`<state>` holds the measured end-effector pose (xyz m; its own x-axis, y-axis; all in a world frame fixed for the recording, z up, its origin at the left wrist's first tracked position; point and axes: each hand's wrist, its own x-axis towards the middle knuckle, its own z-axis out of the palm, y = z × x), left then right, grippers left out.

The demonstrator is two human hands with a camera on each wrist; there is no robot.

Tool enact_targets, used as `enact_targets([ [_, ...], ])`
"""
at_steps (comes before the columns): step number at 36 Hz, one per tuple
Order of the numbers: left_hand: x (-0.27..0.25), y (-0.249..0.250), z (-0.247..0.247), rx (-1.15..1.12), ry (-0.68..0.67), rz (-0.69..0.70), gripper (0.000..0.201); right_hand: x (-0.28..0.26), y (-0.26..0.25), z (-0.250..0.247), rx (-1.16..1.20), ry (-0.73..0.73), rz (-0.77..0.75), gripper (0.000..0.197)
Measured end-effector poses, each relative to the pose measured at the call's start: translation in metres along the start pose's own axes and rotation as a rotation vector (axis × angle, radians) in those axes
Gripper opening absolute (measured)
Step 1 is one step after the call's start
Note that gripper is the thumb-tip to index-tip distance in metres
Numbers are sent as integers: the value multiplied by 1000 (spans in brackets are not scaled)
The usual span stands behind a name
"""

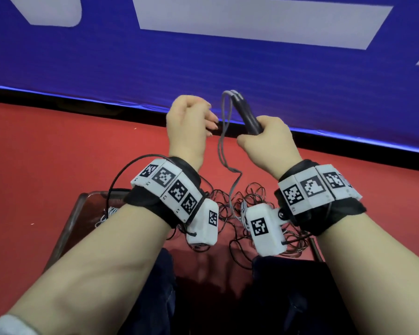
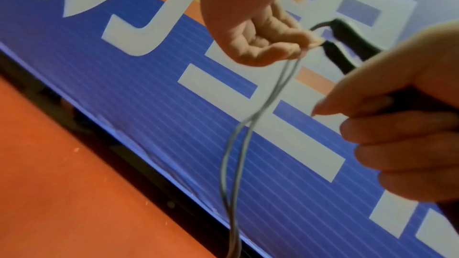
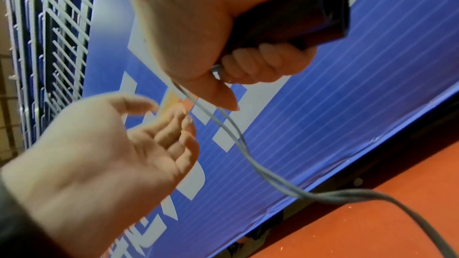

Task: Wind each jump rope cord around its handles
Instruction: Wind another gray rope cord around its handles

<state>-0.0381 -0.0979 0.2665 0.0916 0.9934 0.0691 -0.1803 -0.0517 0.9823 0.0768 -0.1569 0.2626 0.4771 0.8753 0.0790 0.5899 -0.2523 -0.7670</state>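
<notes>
- Black plastic marks the pair of jump rope handles, gripped together in the right hand, fingers wrapped round them and the handles tilted up and away from the person.
- Grey cord leaves the far tips of the handles as two strands, curves over and hangs down between the two hands to a heap of loose cords on a dark tray below the wrists.
- The left hand is raised just beside the hanging strands, fingers loosely curled with the palm open; in the right wrist view it holds nothing and its fingertips lie close to the cord without clearly touching it.
- In the left wrist view the strands cross one another below the left hand.
- Both wrists wear black bands with white marker blocks.
- Behind is a blue banner with white lettering, above red flooring.
</notes>
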Motion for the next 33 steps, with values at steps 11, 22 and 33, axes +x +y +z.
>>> enact_targets([
  [11, -7, -24, 12, 214, -480, -142, 35, 0, 2, -21, 392, -132, -60, 35],
  [22, -16, -21, 23, 113, -411, -7, 17, 8, -2, -30, 933, -80, 215, 49],
  [33, -30, -19, 25, 322, -555, 208, 14, 9, -1, -22, 806, -108, 211, 36],
])
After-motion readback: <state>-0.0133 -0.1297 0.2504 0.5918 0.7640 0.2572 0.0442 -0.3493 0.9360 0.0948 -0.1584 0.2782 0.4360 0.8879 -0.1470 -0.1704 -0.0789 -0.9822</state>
